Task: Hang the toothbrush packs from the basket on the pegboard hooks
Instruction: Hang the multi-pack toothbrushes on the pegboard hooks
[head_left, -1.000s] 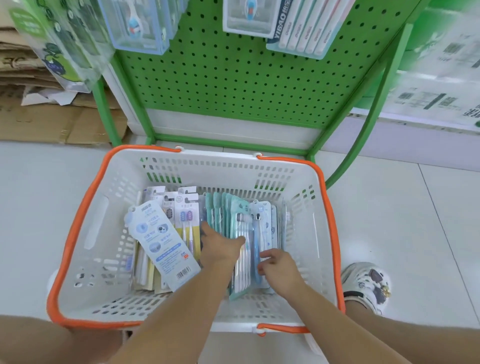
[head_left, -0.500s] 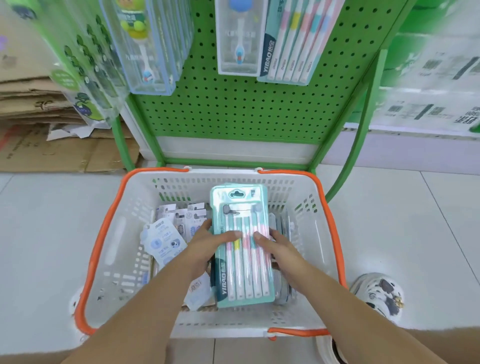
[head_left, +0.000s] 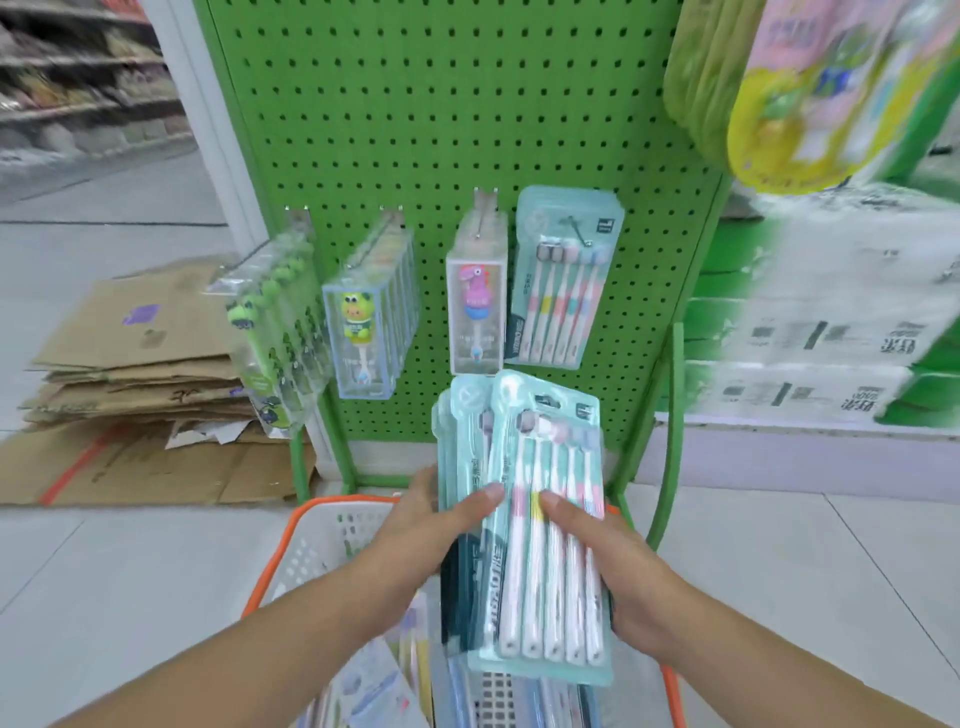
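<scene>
Both hands, left (head_left: 431, 525) and right (head_left: 613, 556), held a grip on the teal packs (head_left: 524, 519); next, threading one onto the hook (head_left: 576, 231) above.

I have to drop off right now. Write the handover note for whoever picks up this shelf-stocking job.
Left hand and right hand both grip a fanned stack of teal toothbrush packs, lifted above the basket.
One matching teal pack already hangs on the rightmost hook of the pegboard.
Done: stack picked up.
Left: hang these packs, probably on that same hook, then the other packs in the basket.
</scene>
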